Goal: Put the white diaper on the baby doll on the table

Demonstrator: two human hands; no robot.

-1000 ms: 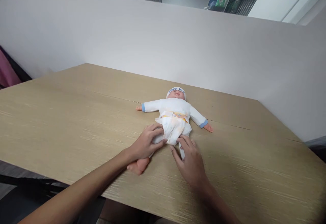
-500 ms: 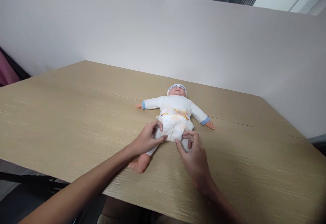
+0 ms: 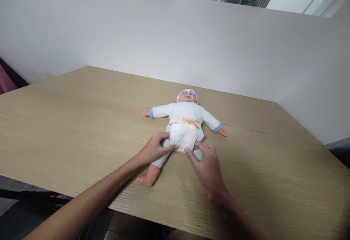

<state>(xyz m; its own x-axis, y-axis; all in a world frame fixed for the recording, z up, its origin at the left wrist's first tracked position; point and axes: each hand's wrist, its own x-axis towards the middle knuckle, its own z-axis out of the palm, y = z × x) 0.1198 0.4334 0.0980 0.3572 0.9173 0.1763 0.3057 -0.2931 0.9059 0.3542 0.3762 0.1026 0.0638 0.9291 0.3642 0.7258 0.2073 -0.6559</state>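
Observation:
A baby doll (image 3: pixel 186 109) in a white suit with blue cuffs lies on its back, arms spread, its cap lettered in blue. Around its hips is a white diaper (image 3: pixel 181 135) with an orange patterned waistband. My left hand (image 3: pixel 155 148) is closed at the diaper's left leg edge, thumb near the crotch and fingers higher along the side. At the opposite leg edge, my right hand (image 3: pixel 206 161) grips with thumb and fingers, some fingertips tucked out of sight. One bare foot (image 3: pixel 149 176) shows beside my left forearm; the doll's other lower leg is mostly hidden by my right hand.
The doll lies on a wide wooden table (image 3: pixel 82 123) with a thin seam across it. A pale partition (image 3: pixel 164 39) rises along the back edge. A dark chair (image 3: pixel 24 214) stands below the front left edge.
My fingers have shifted slightly along the diaper's leg edges, the right fingers tucking in closer. The view has moved a little; the doll stays in place.

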